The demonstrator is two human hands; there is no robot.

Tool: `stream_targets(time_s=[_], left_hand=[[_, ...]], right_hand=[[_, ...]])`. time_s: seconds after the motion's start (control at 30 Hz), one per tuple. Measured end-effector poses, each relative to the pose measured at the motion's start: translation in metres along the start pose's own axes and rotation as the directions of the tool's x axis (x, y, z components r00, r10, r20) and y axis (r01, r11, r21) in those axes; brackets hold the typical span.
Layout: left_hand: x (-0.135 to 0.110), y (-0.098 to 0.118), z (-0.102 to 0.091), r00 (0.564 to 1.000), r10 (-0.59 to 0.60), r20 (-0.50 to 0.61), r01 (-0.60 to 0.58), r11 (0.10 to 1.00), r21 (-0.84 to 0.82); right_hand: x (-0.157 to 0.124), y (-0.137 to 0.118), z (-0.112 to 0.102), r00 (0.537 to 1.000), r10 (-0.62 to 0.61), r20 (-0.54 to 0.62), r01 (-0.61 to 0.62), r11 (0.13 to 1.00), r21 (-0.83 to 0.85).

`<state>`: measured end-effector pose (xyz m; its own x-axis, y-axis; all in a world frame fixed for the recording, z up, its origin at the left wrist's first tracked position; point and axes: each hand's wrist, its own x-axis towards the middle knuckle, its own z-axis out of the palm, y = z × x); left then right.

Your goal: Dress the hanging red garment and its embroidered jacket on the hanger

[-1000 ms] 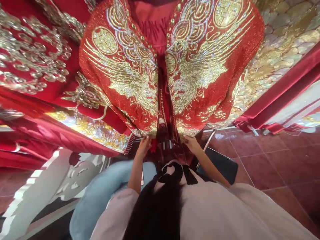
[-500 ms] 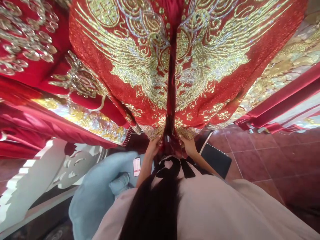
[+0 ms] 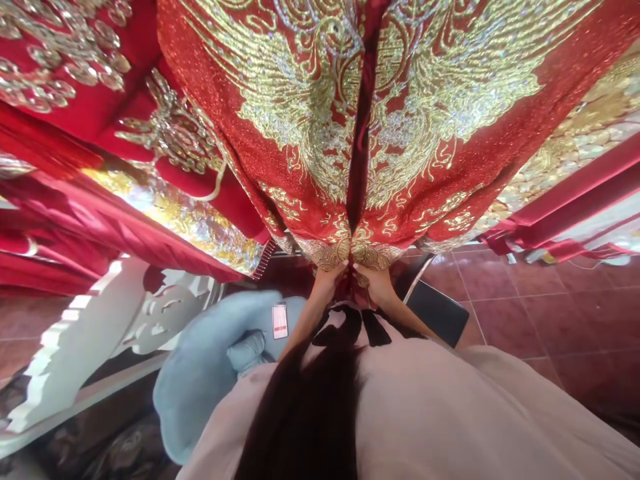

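Observation:
In front of me hangs a red jacket (image 3: 310, 200) with gold and silver embroidery, its two front panels meeting at a dark red gap in the middle. My left hand (image 3: 330, 277) pinches the lower inner corner of the left panel by its gold scalloped hem (image 3: 327, 252). Opposite it, my right hand (image 3: 373, 277) is closed on the matching corner of the right panel, thumb on top. Both hands are side by side with the hem edges nearly touching. The fingers underneath are mostly hidden behind the cloth.
A light blue chair (image 3: 195, 373) with a phone (image 3: 280, 321) on it stands at my left, beside a white carved panel (image 3: 85, 327). Other red and gold garments (image 3: 200, 227) hang on both sides. A dark flat object (image 3: 435, 312) is at the right above the tiled floor (image 3: 530, 320).
My hands have come closer together, bringing the two hem corners nearly edge to edge. The gap between the panels has narrowed at the bottom. The view has shifted slightly.

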<state>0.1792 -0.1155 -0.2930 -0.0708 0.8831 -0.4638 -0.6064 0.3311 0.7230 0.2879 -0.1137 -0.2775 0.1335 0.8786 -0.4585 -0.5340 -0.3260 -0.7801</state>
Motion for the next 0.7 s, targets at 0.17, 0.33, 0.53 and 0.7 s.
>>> stream_targets(time_s=[0.17,0.33,0.53,0.7], left_hand=[[-0.004,0.000,0.013,0.999,-0.022,-0.030,0.019,0.995,-0.097],[-0.007,-0.001,0.021,1.000,-0.028,-0.004,0.027,0.989,-0.146],[-0.009,0.002,0.025,0.999,-0.041,-0.018,0.037,0.982,-0.185],[-0.011,0.003,0.027,0.999,0.004,-0.045,-0.012,0.984,-0.178]], right_hand=[[-0.002,0.001,-0.003,1.000,0.022,0.014,-0.023,0.997,0.077],[-0.001,0.001,-0.004,0.998,0.057,0.024,-0.060,0.992,0.114],[-0.002,-0.002,0.000,0.990,0.123,0.061,-0.132,0.976,0.174],[-0.006,-0.004,0.006,0.993,0.110,0.038,-0.116,0.970,0.216]])
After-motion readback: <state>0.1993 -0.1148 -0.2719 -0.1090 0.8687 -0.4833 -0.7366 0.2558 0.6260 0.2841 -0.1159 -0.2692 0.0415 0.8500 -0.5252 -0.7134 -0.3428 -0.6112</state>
